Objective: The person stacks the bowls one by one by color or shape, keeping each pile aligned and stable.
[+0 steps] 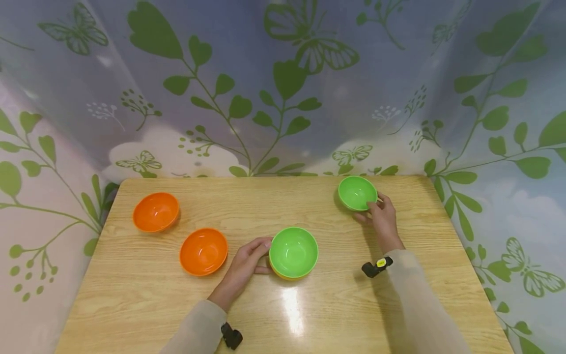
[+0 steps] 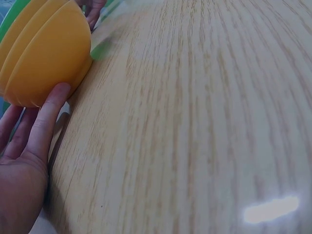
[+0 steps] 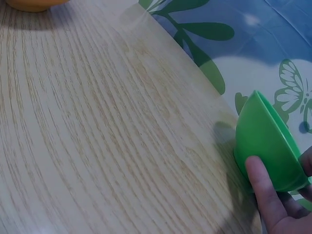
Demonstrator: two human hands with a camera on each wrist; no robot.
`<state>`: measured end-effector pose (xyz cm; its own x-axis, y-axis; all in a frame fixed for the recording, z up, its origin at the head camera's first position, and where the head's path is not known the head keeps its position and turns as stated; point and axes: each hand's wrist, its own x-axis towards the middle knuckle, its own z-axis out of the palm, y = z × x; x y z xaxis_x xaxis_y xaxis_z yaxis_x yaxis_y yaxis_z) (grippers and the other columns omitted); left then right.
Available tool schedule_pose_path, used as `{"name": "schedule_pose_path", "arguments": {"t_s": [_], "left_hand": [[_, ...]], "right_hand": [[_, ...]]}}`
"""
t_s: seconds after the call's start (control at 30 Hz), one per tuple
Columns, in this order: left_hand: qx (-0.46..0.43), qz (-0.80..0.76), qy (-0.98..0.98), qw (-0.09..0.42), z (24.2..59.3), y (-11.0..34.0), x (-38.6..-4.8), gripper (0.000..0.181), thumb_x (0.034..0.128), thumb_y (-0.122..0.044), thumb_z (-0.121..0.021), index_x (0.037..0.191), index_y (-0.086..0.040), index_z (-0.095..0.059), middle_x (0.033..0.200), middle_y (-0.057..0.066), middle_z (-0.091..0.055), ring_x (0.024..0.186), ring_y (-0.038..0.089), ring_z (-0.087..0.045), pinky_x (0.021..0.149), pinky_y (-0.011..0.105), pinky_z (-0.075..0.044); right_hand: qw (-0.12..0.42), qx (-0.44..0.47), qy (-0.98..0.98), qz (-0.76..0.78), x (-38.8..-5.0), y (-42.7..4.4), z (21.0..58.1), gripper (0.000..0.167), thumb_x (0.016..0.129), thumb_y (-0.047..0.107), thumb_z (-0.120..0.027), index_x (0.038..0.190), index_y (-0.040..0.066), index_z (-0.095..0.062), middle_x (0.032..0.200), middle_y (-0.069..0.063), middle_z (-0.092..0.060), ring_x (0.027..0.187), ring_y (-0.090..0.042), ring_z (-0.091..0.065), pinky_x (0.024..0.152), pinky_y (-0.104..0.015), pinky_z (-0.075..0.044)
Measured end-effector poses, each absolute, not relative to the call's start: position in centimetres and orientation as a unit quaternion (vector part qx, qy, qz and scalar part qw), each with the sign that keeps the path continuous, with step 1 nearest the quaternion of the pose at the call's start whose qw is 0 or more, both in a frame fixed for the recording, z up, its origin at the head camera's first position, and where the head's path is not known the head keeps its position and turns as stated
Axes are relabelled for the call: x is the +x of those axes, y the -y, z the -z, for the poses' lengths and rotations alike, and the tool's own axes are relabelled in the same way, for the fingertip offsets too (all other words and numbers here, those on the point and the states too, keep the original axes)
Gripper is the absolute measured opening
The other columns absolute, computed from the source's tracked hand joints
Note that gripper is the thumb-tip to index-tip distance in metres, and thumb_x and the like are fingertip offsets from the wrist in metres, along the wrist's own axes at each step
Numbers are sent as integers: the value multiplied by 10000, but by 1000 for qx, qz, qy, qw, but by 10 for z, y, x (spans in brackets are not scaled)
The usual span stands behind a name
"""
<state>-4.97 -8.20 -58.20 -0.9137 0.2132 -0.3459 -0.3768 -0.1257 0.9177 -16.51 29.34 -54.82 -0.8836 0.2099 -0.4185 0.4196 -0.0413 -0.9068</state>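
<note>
A right hand (image 1: 383,222) pinches the rim of a green bowl (image 1: 355,191) near the far-right corner of a wooden table (image 1: 340,309) as the left hand (image 1: 242,268) grips a central stack of bowls (image 1: 294,253), probably best kept level.

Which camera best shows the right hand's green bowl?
The head view: it shows the green bowl from above, inside and rim. The right wrist view shows its outer side, fingers partly covering it; the left wrist view, at most an unclear bit of green.
</note>
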Motion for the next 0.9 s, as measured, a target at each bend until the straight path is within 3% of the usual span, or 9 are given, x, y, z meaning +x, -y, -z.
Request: {"name": "schedule_pose_path", "arguments": {"t_s": [0.23, 0.5, 0.9], "left_hand": [[-75, -745, -633, 197, 582, 82, -49, 472, 1104, -371, -651, 1440, -40, -670, 1510, 164, -650, 1232, 212, -711, 846, 394, -717], [-77, -742, -637, 195, 582, 82, -49, 484, 1101, -384, -654, 1442, -41, -670, 1506, 166, -655, 1227, 218, -719, 844, 390, -716], [-72, -741, -638, 195, 582, 82, -48, 499, 1099, -399, -655, 1443, -37, -667, 1517, 175, -645, 1246, 229, -712, 857, 398, -715]], "right_hand": [[71, 224, -690, 685, -164, -294, 547, 677, 1123, 106, -405, 1751, 143, -153, 1600, -165, -344, 1372, -288, -590, 1117, -343, -606], [67, 188, -703, 682, -155, -289, 542, 658, 1119, 89, -421, 1737, 118, -197, 1533, -156, -414, 1186, -169, -654, 1097, -369, -624], [92, 159, -725, 664, -148, -283, 535, 659, 1106, 108, -448, 1731, 126, -240, 1561, -174, -417, 1132, -138, -673, 1094, -388, -626]]}}
